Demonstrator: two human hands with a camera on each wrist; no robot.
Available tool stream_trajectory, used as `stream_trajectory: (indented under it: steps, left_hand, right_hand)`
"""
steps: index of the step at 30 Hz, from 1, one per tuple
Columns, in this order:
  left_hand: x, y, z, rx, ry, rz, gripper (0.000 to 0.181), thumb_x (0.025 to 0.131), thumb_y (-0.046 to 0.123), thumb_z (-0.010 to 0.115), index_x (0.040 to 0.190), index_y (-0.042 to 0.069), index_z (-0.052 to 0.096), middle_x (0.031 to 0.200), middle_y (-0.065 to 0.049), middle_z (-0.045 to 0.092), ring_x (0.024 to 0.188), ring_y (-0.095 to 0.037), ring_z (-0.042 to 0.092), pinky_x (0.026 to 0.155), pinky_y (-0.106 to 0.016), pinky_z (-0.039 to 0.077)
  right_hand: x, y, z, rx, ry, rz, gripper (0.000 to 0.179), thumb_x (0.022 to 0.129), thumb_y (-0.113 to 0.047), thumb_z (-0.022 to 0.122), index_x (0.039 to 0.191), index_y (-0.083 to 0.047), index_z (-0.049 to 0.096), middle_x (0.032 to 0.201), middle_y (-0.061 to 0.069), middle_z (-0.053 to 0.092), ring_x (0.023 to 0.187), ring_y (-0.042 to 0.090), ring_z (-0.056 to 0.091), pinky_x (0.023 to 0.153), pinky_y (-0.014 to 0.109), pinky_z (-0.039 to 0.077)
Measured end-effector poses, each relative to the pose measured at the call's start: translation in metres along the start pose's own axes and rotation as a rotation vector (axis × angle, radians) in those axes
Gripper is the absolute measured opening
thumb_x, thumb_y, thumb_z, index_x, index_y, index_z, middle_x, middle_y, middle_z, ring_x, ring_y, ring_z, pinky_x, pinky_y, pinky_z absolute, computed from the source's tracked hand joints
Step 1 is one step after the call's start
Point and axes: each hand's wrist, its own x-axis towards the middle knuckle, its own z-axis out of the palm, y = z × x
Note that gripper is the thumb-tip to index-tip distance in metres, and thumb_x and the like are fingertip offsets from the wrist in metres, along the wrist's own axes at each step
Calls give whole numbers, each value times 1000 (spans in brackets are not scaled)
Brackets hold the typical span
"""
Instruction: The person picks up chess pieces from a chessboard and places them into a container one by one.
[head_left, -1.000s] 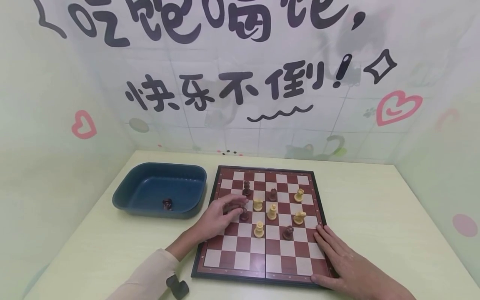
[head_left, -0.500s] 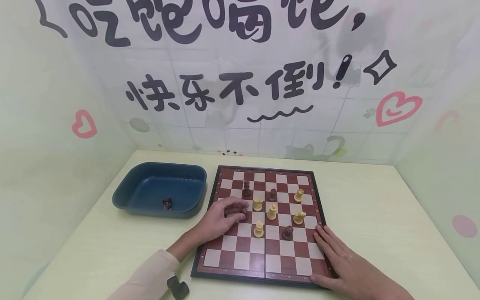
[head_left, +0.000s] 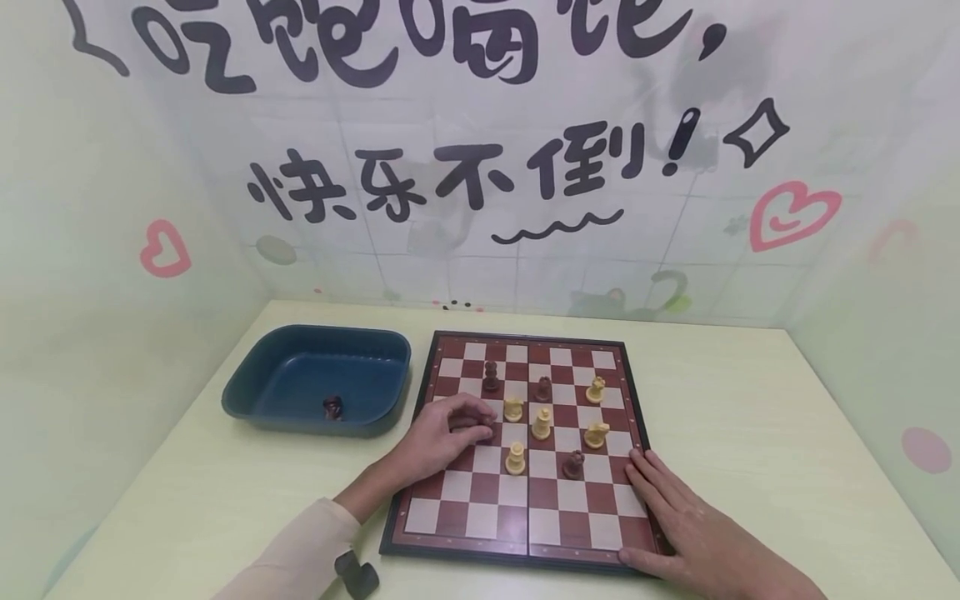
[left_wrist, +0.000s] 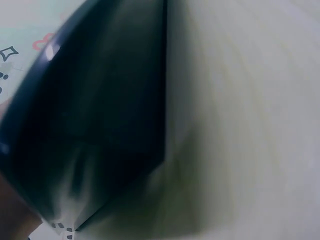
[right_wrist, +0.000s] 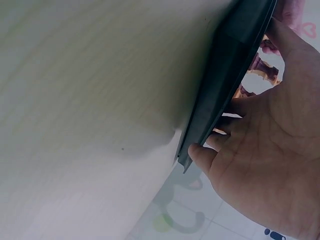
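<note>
In the head view, the chessboard [head_left: 465,487] lay flat on the worktop [head_left: 735,400], and here came the left hand [head_left: 431,442], reaching in over its left side. Thumb and fingers had curled in at a dark chess piece [head_left: 487,422], pinching it, most of it hidden by the fingers. That piece was on the left half of the board, just left of a cream knight [head_left: 513,408]. Beyond it stood a tall dark piece [head_left: 491,377]; nearer the person, a cream rook-like piece [head_left: 515,458]. Over on the other flank, the right hand [head_left: 686,525] rested on the right edge, fingers straight and close together, thumb set apart at the near corner. Left of the board sat a blue tray [head_left: 251,404] holding one dark piece [head_left: 333,407], and dark lettering [head_left: 472,175] ran across the wall behind.

To the left wrist view: a big dark, blurred shape [left_wrist: 115,100] filled the left half, too smeared to name, and the fingers' hold could not be told from there.

On to the right wrist view: palm and fingers spanned the board's dark rim, with a few chess pieces [right_wrist: 265,67] peeking past it.
</note>
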Motion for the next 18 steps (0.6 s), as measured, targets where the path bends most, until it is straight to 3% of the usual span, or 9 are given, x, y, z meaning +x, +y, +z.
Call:
stream_trajectory:
  steps: [13, 18]
  left_hand:
    - [-1, 0, -1, 43, 11, 58, 18, 90, 6, 78, 107, 11, 76, 107, 5, 73, 103, -12, 69, 91, -31, 55]
    - [-2, 0, -1, 101, 18, 78, 15, 90, 9, 80, 104, 14, 77, 103, 12, 72, 102, -8, 68, 93, -33, 54]
  right_hand:
    - [2, -1, -2, 23, -34, 24, 99, 90, -73, 57, 157, -3, 36, 164, 10, 29, 149, 25, 27, 103, 43, 48]
    - [3, -1, -2, 28, -42, 34, 99, 90, -74, 57, 157, -3, 36, 164, 10, 29, 149, 25, 27, 104, 43, 47]
